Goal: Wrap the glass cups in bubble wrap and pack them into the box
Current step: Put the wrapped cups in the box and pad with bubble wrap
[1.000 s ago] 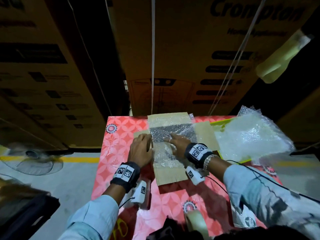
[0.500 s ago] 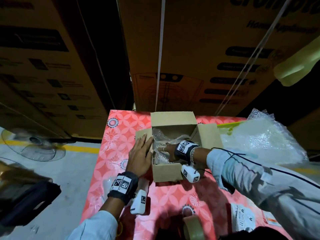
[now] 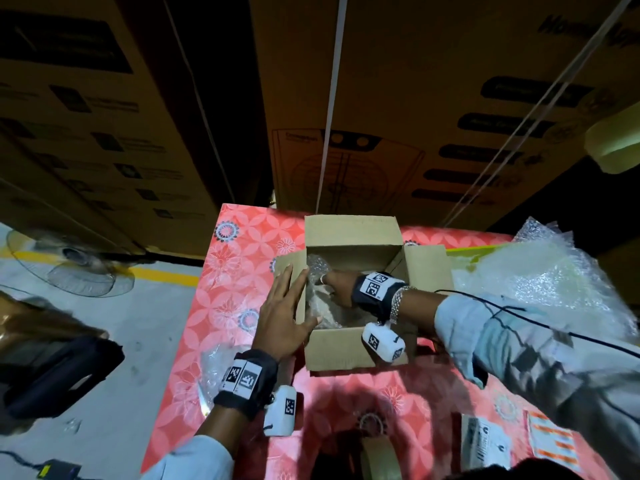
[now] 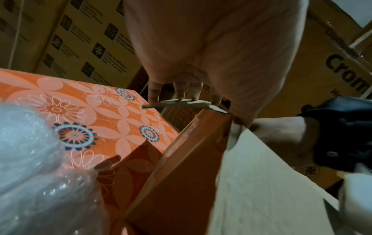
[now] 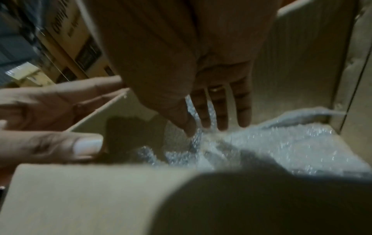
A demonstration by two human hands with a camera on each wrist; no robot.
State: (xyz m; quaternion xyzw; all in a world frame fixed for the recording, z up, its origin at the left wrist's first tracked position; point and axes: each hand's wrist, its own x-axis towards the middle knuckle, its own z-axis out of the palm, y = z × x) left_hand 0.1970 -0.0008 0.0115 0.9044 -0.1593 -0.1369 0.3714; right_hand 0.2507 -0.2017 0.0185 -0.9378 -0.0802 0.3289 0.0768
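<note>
A small cardboard box [image 3: 356, 351] stands with its flaps spread on the red flowered table [image 3: 235, 271]. Inside it lies a bubble-wrapped bundle [image 3: 318, 299], also seen in the right wrist view [image 5: 261, 143]; no glass shows through the wrap. My right hand [image 3: 337, 289] reaches down into the box and its straight fingers [image 5: 221, 111] press on the wrap. My left hand [image 3: 284, 313] lies flat with straight fingers on the box's left flap [image 4: 181, 103], thumb at the box's rim.
A loose heap of bubble wrap [image 3: 540, 282] lies at the table's right. Another wrapped lump [image 4: 30, 159] sits by my left wrist. A tape roll [image 3: 381, 455] and paper labels [image 3: 485, 441] lie near the front edge. Tall cartons [image 3: 415, 116] stand behind; a fan [image 3: 72, 268] left.
A second ago both hands pressed bubble wrap across the box's top. Since then my right hand has pushed the wrap down inside the box, and my left hand has spread flat on the left flap.
</note>
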